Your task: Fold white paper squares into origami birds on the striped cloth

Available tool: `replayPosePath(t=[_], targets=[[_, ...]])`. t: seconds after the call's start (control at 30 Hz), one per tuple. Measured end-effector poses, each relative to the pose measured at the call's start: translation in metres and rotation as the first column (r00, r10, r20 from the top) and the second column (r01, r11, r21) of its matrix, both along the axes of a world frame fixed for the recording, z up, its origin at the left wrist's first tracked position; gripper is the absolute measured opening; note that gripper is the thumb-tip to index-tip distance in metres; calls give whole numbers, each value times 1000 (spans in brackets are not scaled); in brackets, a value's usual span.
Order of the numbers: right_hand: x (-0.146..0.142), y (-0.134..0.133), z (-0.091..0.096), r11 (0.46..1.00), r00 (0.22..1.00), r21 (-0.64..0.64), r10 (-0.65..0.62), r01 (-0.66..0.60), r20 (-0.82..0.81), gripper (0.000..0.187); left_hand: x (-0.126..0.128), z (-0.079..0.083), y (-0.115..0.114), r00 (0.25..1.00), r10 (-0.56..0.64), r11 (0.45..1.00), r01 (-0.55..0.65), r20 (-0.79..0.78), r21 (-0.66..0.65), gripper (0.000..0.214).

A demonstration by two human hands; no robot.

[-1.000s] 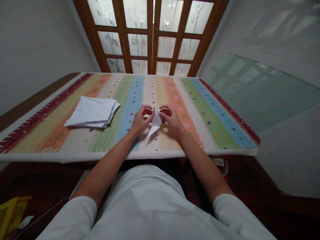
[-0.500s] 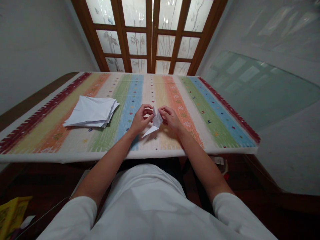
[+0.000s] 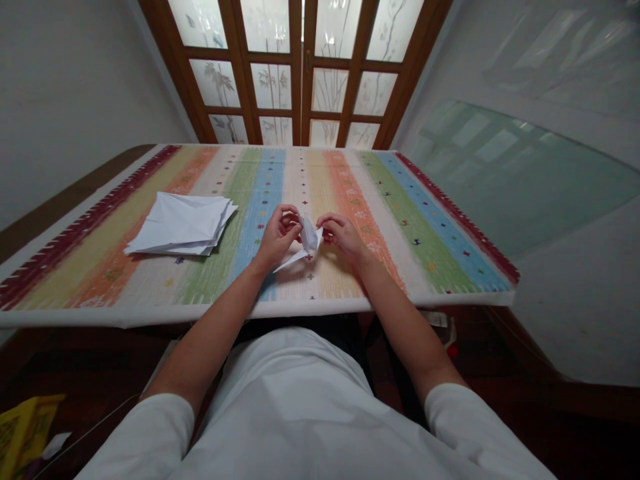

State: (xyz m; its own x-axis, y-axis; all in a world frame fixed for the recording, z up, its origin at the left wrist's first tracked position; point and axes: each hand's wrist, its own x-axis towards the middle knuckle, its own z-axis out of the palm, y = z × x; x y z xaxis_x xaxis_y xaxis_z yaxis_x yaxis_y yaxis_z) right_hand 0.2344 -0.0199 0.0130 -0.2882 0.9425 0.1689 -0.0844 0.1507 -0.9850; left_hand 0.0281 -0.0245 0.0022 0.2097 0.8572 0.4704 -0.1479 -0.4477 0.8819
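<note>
A small folded white paper piece (image 3: 306,241) is held just above the striped table cloth (image 3: 400,220), near the table's front middle. My left hand (image 3: 277,239) pinches its left side with curled fingers. My right hand (image 3: 340,235) pinches its right side, fingers also closed. A pointed flap of the paper sticks out low and to the left, under my left hand. To the left lies a stack of white paper sheets (image 3: 180,224), apart from both hands.
The cloth covers a board that ends just in front of my body. Wooden doors with frosted glass panes (image 3: 300,67) stand behind the table. A glass table surface (image 3: 525,180) lies to the right. A yellow object (image 3: 25,427) sits low at the left.
The pointed flap of the folded paper has swung lower and further left. Both hands stayed in place on the paper, shifting slightly left.
</note>
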Motion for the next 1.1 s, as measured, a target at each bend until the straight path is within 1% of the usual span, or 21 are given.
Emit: replayPosePath(t=[0.1,0.2,0.3,0.37,0.43,0.53,0.63,0.8,0.87,0.93,1.03,1.1], targets=[[-1,0,-1,999,997,30,13,-16,77,15,-4,-2,6,978,197,980,-196,63,-26,43],[-5,-4,-1,988,983,84,118,-131,144,19,-8,-4,10,918,389,921,-387,76,-37,39],[-9,-9,-1,968,963,58,234,-243,130,29,-9,-4,9,869,493,869,-494,35,33,35],[-11,-11,-2,961,957,5,276,-277,86,38,-7,-2,6,849,528,844,-523,-4,119,27],[-12,-12,-3,955,955,-48,294,-292,39,46,-4,1,0,855,516,846,-498,-59,189,21],[-13,-11,-4,956,960,-85,280,-279,0,53,1,5,-8,887,436,890,-399,-155,221,19],[-14,-10,-3,970,972,-58,235,-235,-4,52,3,7,-12,895,401,905,-353,-196,238,22],[-12,-7,-1,996,996,29,90,-90,20,43,1,7,-10,908,322,935,-262,-268,238,39],[-11,-6,-1,996,999,76,35,-38,39,39,0,6,-9,896,316,936,-242,-311,256,47],[-11,-6,-2,995,999,104,5,-11,50,38,-1,6,-9,874,346,920,-246,-341,305,52],[-12,-5,-4,996,999,93,12,-16,47,35,-1,4,-10,852,376,901,-245,-364,357,54],[-13,-5,-5,995,999,92,31,-34,33,33,-1,3,-11,859,353,908,-219,-372,357,54]])
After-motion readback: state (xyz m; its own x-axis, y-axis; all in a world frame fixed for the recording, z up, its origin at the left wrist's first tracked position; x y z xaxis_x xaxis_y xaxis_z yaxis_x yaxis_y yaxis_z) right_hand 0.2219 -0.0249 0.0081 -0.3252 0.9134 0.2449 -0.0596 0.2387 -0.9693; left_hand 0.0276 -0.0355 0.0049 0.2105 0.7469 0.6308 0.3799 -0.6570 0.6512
